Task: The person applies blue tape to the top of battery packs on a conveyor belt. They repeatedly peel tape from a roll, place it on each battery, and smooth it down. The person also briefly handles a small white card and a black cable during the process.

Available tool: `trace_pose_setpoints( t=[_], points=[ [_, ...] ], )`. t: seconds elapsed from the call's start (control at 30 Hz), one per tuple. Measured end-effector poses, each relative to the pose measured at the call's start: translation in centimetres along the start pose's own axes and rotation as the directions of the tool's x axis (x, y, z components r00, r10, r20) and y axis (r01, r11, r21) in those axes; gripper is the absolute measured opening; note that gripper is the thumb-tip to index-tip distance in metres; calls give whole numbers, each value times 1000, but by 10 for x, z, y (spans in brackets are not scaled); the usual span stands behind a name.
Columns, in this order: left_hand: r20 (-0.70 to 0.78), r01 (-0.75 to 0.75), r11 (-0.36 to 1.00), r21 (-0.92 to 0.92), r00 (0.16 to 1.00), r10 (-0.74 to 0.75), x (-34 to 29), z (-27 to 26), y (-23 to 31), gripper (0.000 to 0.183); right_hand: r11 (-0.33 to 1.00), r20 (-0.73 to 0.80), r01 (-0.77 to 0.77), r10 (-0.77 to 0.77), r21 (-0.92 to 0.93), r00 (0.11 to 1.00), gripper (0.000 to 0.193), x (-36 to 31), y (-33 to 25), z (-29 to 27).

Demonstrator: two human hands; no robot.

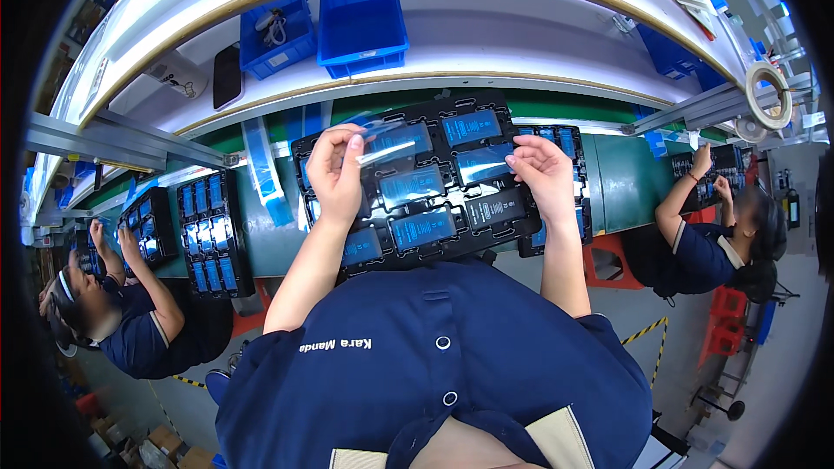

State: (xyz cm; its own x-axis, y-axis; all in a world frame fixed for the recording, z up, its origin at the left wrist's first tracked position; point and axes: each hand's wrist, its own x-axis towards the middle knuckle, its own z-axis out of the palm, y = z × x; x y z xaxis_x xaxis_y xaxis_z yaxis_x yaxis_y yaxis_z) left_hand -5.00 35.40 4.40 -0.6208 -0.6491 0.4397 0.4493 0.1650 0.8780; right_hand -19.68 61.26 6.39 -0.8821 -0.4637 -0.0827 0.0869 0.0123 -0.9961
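My left hand (337,172) is closed in a pinch on a thin clear plastic film (387,146), which catches the light above the tray. My right hand (544,170) has its thumb and fingertips drawn together at the right edge of a flat blue rectangular piece (483,163); whatever they pinch is too small to make out. Under both hands lies a black moulded tray (432,243) with several such flat pieces in its pockets. Most look glossy blue, while one darker grey-black piece (495,208) sits in the near row.
Similar loaded trays flank mine, one on the left (211,234) and one partly under its right side. Clear blue-edged strips (266,169) lie on the green table. Blue bins (362,28) and a phone (228,75) rest on the shelf ahead. People work at both sides.
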Motion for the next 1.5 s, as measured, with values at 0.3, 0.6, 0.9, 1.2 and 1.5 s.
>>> trace_pose_setpoints(
  t=[0.3, 0.6, 0.9, 1.2, 1.5],
  points=[
    [-29, 10, 1000, 23, 1000, -10, 1, -5, 3, 12, 996, 7, -16, 17, -88, 1000, 26, 3, 12, -1],
    [64, -44, 999, 24, 997, 42, 2, -8, 0, 5, 996, 3, -13, 13, -89, 1000, 24, 3, 12, -3],
    [90, -22, 999, 36, 996, 19, 1, -6, 2, 3, 991, -8, -14, 14, -130, 1000, 25, 2, 13, -1],
    [109, -33, 998, 47, 994, 27, 1, -5, 5, 7, 931, -17, 83, -95, -354, 995, 26, -1, 12, 6],
    [345, -49, 981, 187, 938, -18, -12, 8, 11, 15, 463, 150, 484, -589, -743, 794, 43, -12, -6, 42]
  ],
)
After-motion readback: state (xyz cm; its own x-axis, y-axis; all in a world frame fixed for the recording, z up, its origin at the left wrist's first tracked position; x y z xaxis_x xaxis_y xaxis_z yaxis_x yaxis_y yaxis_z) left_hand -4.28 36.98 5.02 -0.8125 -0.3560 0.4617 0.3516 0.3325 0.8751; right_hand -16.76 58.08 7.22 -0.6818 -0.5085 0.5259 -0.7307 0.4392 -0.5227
